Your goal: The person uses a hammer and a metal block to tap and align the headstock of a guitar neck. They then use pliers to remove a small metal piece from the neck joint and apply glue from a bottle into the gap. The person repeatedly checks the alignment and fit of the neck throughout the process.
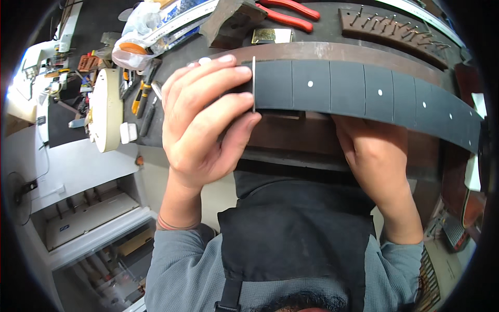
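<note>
A dark guitar neck point(347, 88) with cut slots and white dot inlays lies crosswise, its fretboard facing up. At its left end a thin metal strip, like a piece of fret wire point(253, 65), runs across the board and sticks out slightly past both edges. My left hand point(208, 119) is closed on that strip, fingertips along its left side and thumb at the near end. Under the near edge of the neck reaches my right hand point(375, 151), its fingers hidden by the board.
Red-handled pliers point(288, 18) and a wooden block with a curved cutout point(231, 23) lie beyond the neck. At the back right stands a wooden holder point(390, 34) with several fret pieces. Yellow-and-black hand tools point(141, 96) and a plastic bag point(136, 39) are at left.
</note>
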Demonstrator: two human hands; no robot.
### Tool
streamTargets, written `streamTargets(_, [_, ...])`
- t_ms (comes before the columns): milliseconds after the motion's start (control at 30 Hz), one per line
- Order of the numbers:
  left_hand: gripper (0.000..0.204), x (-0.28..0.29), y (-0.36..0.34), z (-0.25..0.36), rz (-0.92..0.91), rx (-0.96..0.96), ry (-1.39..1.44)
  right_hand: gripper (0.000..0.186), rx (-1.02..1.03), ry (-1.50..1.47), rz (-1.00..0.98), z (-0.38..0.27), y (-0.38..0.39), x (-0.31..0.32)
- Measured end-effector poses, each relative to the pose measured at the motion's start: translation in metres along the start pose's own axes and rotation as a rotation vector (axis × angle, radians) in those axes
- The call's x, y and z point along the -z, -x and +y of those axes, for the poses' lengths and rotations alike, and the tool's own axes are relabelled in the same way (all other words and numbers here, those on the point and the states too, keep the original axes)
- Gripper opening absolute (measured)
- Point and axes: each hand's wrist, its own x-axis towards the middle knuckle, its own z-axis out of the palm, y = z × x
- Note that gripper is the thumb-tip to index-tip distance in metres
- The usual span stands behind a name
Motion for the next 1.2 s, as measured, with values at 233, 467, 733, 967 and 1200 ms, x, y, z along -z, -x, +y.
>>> streamTargets(233, [0.030,-0.003,0.001,0.009,-0.011,0.065,-0.051,0.027,0.076,0.080,-0.105,0.014,0.016,0.000])
streamTargets(467, [0.025,0.000,0.004,0.022,-0.099,0.115,-0.147,0.038,0.086,0.206,-0.091,0.023,-0.006,-0.008])
streamTargets(733, [0.025,-0.004,0.004,0.027,-0.070,0.122,-0.193,0.031,0.063,-0.249,0.285,0.024,-0.022,-0.008])
streamTargets(967, [0.029,-0.004,-0.002,0.027,-0.061,0.190,-0.144,0.029,-0.007,-0.302,0.191,0.021,-0.021,-0.001])
streamTargets(1200, [0.042,-0.004,-0.004,0.024,-0.078,0.123,-0.169,0.027,-0.017,-0.287,0.247,0.023,-0.018,-0.009])
